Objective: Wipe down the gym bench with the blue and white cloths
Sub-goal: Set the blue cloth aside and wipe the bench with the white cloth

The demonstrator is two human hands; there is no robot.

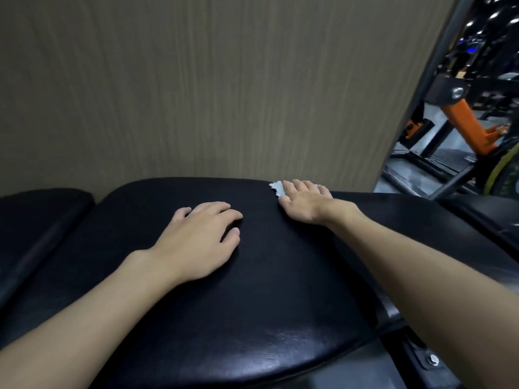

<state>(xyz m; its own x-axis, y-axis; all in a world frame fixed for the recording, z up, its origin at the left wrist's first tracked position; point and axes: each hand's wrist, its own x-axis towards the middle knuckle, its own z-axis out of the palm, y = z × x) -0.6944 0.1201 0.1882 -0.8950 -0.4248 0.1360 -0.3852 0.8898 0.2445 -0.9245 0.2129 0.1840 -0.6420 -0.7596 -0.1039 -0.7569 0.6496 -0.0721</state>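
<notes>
Wood-grain wall fills the far half of my head view, with an orange gym machine at the far right. Nearer, the black gym bench runs left to right. I see the left hand lying palm down on the pad, fingers loose, holding nothing. The right hand presses a pale cloth flat at the bench's far edge, fingers outstretched.

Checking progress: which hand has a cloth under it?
The right hand, pressing a pale cloth at the far edge of the bench; the left hand shows no cloth.
</notes>
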